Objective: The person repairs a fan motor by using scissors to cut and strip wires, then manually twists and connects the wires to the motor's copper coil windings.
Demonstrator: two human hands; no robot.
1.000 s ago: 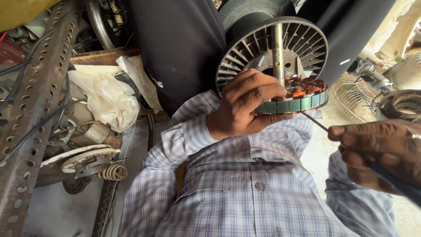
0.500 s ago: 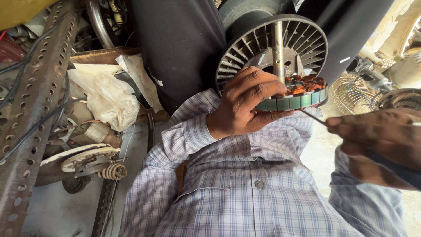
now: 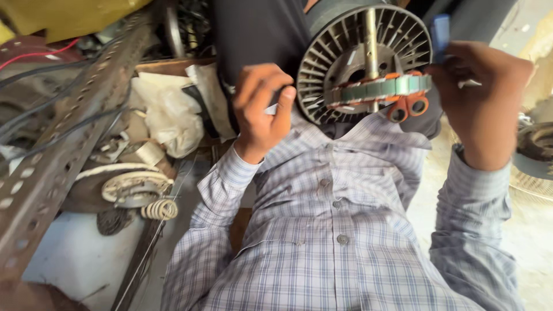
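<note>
Ribbed round metal fan motor (image 3: 363, 63) with steel shaft, left hand (image 3: 262, 106) gripping its rim, right hand (image 3: 481, 95) closed on blue tool handle (image 3: 441, 31)

No labels, signs or screens in view. Only packaging-type item: crumpled whitish plastic bag (image 3: 167, 115), upper left of centre, lying amid metal scrap beside the perforated angle-iron bar (image 3: 69, 144). Translucent, dusty, soft lumpy shape w/ folds; no print visible on it. A flat pale sheet or wrapper (image 3: 208, 95) leans just right of it; can't tell which.
</note>
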